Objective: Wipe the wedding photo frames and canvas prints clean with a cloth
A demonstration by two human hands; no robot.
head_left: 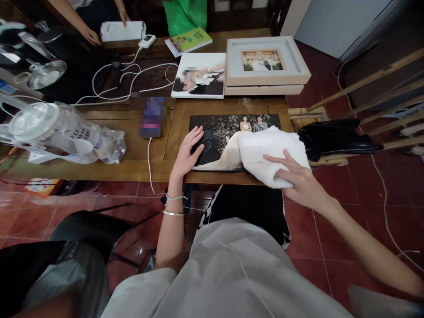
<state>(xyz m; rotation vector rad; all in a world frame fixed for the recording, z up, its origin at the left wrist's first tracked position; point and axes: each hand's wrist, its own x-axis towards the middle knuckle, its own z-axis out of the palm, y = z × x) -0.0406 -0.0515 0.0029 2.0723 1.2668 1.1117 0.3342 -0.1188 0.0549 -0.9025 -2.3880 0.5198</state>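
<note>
A dark photo print (218, 132) of a couple lies flat at the near edge of the wooden table (132, 170). My left hand (187, 153) rests flat on its left end, fingers spread and open. My right hand (296, 180) presses a folded white cloth (270, 152) onto the print's right part, fingers laid over the cloth.
Behind the print lie a second photo print (200, 75), a stacked pale picture frame (265, 62) and a green booklet (188, 41). A phone (152, 117) on a white cable, a plastic bag (66, 130) and a black bag (334, 139) flank it. Another person's hands (91, 35) work at the far edge.
</note>
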